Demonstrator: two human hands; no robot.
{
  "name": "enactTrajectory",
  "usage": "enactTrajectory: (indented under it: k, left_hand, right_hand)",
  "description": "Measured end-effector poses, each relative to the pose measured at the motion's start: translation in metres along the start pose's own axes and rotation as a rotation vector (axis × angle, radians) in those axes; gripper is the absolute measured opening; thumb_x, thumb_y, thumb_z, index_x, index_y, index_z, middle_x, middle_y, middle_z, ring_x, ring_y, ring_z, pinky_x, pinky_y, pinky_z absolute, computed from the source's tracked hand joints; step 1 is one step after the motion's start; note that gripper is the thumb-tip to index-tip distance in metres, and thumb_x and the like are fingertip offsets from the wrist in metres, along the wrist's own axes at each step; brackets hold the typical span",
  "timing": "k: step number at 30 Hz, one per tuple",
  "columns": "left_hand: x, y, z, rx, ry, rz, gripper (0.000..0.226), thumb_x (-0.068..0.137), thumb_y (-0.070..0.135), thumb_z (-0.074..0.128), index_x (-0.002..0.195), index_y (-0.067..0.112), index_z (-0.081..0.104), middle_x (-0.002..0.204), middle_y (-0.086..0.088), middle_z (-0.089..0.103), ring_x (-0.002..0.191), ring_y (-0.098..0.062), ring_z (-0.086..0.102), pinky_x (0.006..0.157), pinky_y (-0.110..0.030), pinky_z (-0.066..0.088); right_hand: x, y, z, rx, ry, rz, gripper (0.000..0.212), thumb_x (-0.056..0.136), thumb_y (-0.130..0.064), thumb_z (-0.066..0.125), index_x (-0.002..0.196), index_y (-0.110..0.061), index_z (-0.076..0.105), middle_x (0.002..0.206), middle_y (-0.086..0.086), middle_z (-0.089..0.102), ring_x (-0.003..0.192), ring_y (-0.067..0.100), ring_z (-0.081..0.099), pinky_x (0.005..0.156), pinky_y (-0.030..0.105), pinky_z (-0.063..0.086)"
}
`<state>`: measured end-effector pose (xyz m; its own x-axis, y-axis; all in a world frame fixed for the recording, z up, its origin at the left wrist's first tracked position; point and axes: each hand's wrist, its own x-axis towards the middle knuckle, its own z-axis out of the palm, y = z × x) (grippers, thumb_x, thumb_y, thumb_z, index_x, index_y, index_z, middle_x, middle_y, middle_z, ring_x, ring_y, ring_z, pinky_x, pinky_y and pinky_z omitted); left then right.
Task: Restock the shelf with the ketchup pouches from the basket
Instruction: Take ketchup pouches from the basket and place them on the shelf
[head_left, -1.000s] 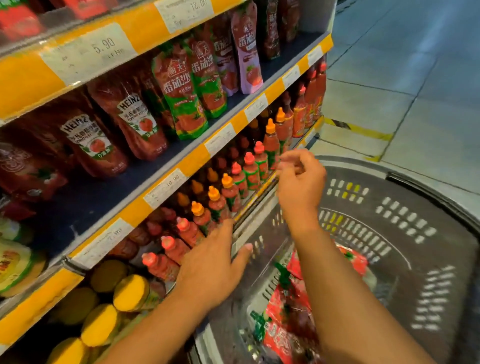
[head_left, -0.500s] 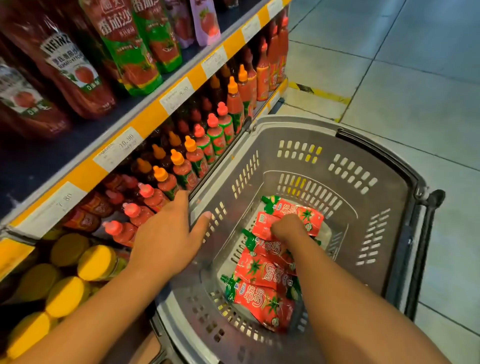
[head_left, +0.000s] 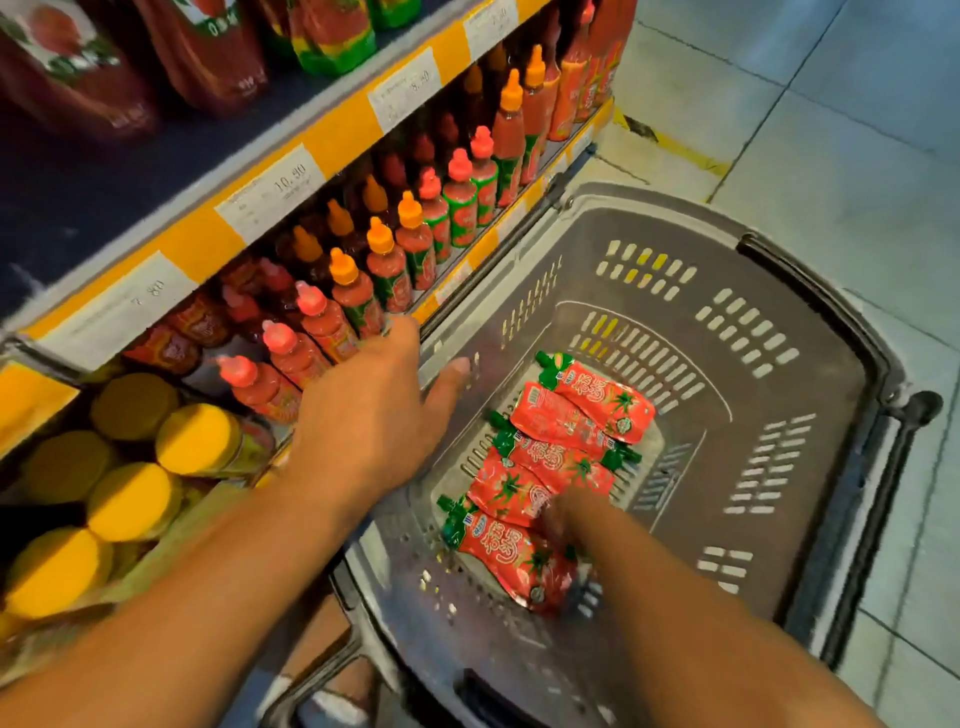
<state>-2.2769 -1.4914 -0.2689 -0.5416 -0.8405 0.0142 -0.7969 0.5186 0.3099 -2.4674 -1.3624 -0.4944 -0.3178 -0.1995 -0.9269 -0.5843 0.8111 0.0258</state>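
Several red ketchup pouches (head_left: 566, 441) with green caps lie overlapping in the bottom of the grey plastic basket (head_left: 810, 374). My right hand (head_left: 563, 514) is down among them, blurred, its fingers on the nearest pouch (head_left: 506, 558); whether it grips the pouch is unclear. My left hand (head_left: 379, 410) rests spread on the basket's left rim, against the lower shelf edge, holding nothing. The shelf (head_left: 291, 182) with yellow price strips runs along the left.
Red sauce bottles (head_left: 410, 244) with orange and pink caps fill the lower shelf. Yellow-lidded jars (head_left: 135, 499) sit at the lower left. Large standing pouches (head_left: 208, 52) line the upper shelf. Tiled floor (head_left: 831, 130) lies to the right of the basket, with its black handle (head_left: 883, 493).
My right hand dropped from shelf height into the basket and slid from the far pouches toward the nearest one. The view tilted down; my left hand stayed on the rim.
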Motion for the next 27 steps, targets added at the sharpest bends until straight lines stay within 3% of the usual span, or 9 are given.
enactTrajectory:
  k: [7,9,11,13,15,18,22,25,27]
  left_hand:
    - [0.000,0.001,-0.003,0.004,-0.021,-0.009,0.049,0.102,0.066,0.034,0.114,0.019,0.043,0.103,-0.010,0.068,0.089,-0.042,0.067,0.064,-0.039,0.033]
    - [-0.001,0.001,-0.004,-0.013,-0.031,-0.014,0.048,0.103,0.065,0.033,0.112,0.019,0.042,0.103,-0.009,0.067,0.090,-0.041,0.066,0.065,-0.039,0.033]
    - [-0.003,0.001,-0.005,-0.027,-0.037,-0.017,0.046,0.103,0.065,0.032,0.110,0.020,0.041,0.102,-0.009,0.066,0.089,-0.040,0.065,0.065,-0.039,0.033]
    - [-0.003,0.001,-0.005,-0.026,-0.043,-0.020,0.042,0.104,0.063,0.033,0.107,0.022,0.037,0.103,-0.008,0.065,0.090,-0.040,0.064,0.066,-0.040,0.033]
    - [-0.002,0.001,-0.004,-0.026,-0.051,-0.019,0.036,0.105,0.059,0.034,0.105,0.023,0.034,0.107,-0.009,0.065,0.094,-0.040,0.064,0.067,-0.040,0.033]
    - [-0.002,0.000,-0.003,-0.042,-0.046,-0.012,0.033,0.105,0.057,0.035,0.101,0.025,0.029,0.106,-0.008,0.065,0.094,-0.039,0.064,0.067,-0.039,0.032]
    - [-0.002,0.001,-0.002,-0.053,-0.031,0.004,0.036,0.104,0.061,0.034,0.101,0.026,0.029,0.104,-0.007,0.065,0.090,-0.040,0.064,0.065,-0.039,0.032]
    - [-0.002,0.002,-0.003,-0.053,-0.025,-0.001,0.038,0.103,0.063,0.034,0.101,0.025,0.029,0.100,-0.006,0.064,0.088,-0.039,0.064,0.064,-0.038,0.032]
    - [-0.002,0.002,-0.003,-0.055,-0.021,-0.009,0.039,0.103,0.064,0.034,0.100,0.025,0.030,0.094,-0.002,0.058,0.081,-0.034,0.058,0.064,-0.038,0.030]
  right_hand:
    - [-0.050,-0.002,0.024,0.220,-0.007,0.036,0.044,0.110,-0.024,0.049,0.149,-0.003,0.053,0.152,0.017,0.054,0.135,0.035,0.055,0.106,0.040,0.047]
    - [-0.053,0.001,0.027,0.309,-0.082,0.071,0.030,0.111,-0.020,0.050,0.124,0.002,0.064,0.135,0.017,0.061,0.111,0.035,0.065,0.078,0.034,0.052]
    - [-0.048,0.008,0.032,0.398,-0.184,0.081,0.015,0.106,-0.015,0.059,0.094,-0.007,0.062,0.105,0.014,0.064,0.079,0.026,0.063,0.068,0.033,0.053]
    - [-0.041,0.013,0.035,0.624,-0.163,0.132,0.011,0.097,-0.014,0.070,0.098,-0.006,0.062,0.095,0.014,0.065,0.080,0.029,0.065,0.081,0.043,0.062]
    - [-0.035,0.017,0.038,0.720,-0.156,0.158,0.018,0.093,-0.013,0.074,0.100,-0.002,0.061,0.103,0.019,0.065,0.093,0.034,0.066,0.092,0.051,0.059]
    - [-0.028,0.018,0.039,0.741,-0.111,0.170,0.018,0.093,-0.008,0.072,0.087,0.000,0.058,0.103,0.023,0.059,0.098,0.037,0.064,0.083,0.046,0.056]
    - [-0.018,0.020,0.038,0.637,-0.150,0.160,0.020,0.097,-0.006,0.067,0.082,0.002,0.057,0.093,0.021,0.058,0.098,0.038,0.068,0.103,0.049,0.055]
    - [-0.024,0.020,0.036,0.570,-0.201,0.144,0.015,0.098,-0.007,0.065,0.087,0.001,0.058,0.085,0.018,0.050,0.071,0.029,0.053,0.084,0.042,0.053]
    - [-0.030,0.020,0.035,0.578,-0.207,0.164,0.010,0.098,-0.007,0.064,0.097,0.000,0.058,0.075,0.014,0.043,0.061,0.025,0.043,0.060,0.032,0.051]
